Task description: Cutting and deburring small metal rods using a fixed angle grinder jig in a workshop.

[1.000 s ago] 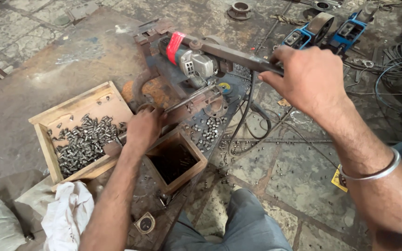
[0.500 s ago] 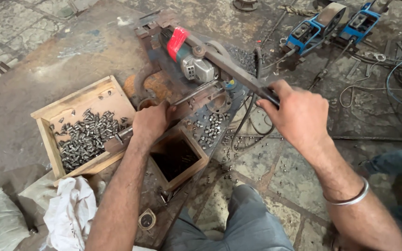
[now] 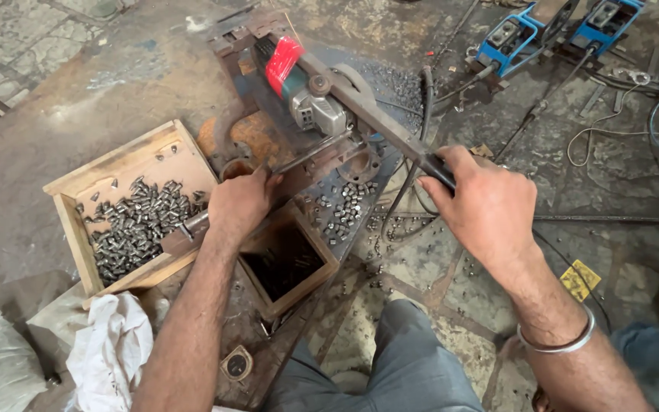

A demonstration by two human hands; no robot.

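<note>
From the head view, the right hand (image 3: 482, 210) is wrapped tight around the dark grip of a long steel lever (image 3: 375, 122), which runs far-left to a mounted grinder (image 3: 310, 95) with a grey metal head and a red band. The left hand (image 3: 239, 202) is curled, fingers pressed down on a thin metal rod (image 3: 310, 152) at the rusty base just near the grinder. Left of it sits a rough wooden box (image 3: 78, 229) heaped with short shiny metal pieces (image 3: 135, 225). Near the left wrist is a smaller, dark-bottomed wooden box (image 3: 287, 259). More small pieces lie scattered on the gritty stone floor (image 3: 451, 267). A crumpled white cloth (image 3: 112, 347) lies near left.
</note>
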